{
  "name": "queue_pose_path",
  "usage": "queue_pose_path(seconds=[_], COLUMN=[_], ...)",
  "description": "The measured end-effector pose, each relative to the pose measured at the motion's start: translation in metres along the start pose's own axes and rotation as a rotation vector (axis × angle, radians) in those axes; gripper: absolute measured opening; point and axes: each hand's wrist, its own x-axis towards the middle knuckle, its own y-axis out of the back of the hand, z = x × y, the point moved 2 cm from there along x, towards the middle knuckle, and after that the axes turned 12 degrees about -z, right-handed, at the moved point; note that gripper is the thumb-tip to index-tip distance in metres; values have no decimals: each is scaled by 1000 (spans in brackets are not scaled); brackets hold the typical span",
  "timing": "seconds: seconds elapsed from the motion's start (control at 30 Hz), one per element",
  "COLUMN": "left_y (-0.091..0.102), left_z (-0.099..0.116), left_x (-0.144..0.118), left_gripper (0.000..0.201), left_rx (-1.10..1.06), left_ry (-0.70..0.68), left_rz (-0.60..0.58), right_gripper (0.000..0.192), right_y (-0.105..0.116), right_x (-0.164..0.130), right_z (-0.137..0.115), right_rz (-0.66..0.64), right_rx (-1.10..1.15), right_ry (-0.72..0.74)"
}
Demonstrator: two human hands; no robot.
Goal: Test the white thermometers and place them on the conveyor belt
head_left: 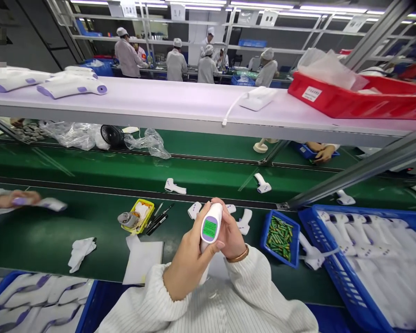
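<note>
A white and purple infrared thermometer with a lit green screen faces me at the bench's near middle. My left hand is closed around its left side and handle. Against its right side and top, my right hand curls its fingers, with the thumb near the screen's lower edge. Just beyond my hands lie more white thermometers, partly hidden by my fingers. A blue tray of green batteries stands to the right.
At right a blue crate holds several thermometers; another crate is at lower left. A yellow basket, pens and white pad lie left. A co-worker's hand holds a thermometer. A shelf spans above the green conveyor.
</note>
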Motion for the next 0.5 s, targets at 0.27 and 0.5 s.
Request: queue_pose_path(seconds=[0.27, 0.5], left_y=[-13, -16], left_z=[7, 8], left_x=[-15, -20], left_gripper=[63, 62], left_rx=[156, 164], left_ry=[-10, -4], left_rz=[17, 16], right_gripper=[34, 30], right_y=[-7, -8], right_x=[-17, -20], right_z=[6, 8], right_rz=[-4, -63], right_rx=[108, -4], right_ry=[-31, -41])
